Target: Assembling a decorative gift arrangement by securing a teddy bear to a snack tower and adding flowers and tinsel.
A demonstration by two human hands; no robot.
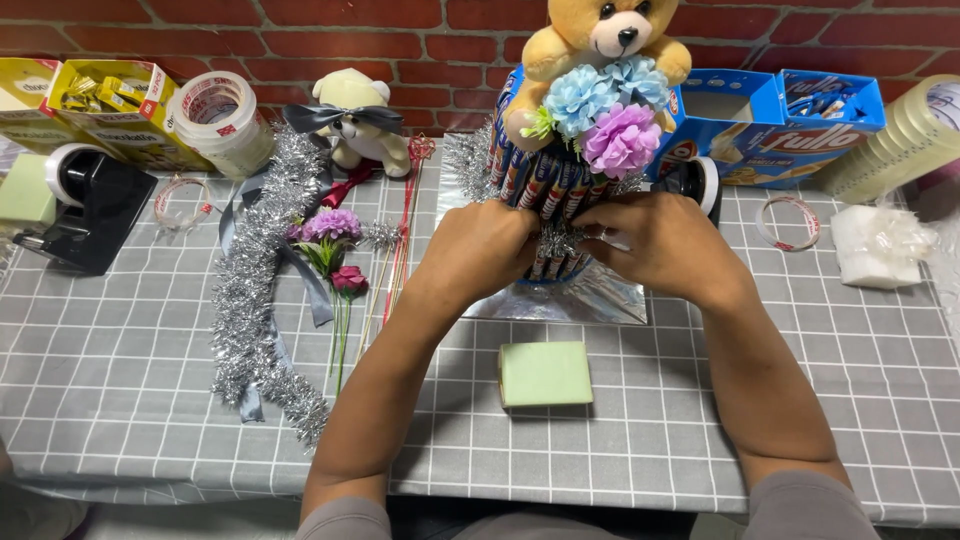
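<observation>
Silver tinsel strand [556, 240] sits pinched between both hands against the ring of upright snack sticks [540, 185]. Left hand [480, 250]: fingers curled, tips closed on the tinsel. Right hand [655, 245]: fingers bent inward, gripping the same strand. Teddy bear [600, 40] with paper flowers [605, 110] at 12 o'clock of the hands. Green block [545, 373] at 6 o'clock. Loose tinsel garland [255, 290] at 9 o'clock.
</observation>
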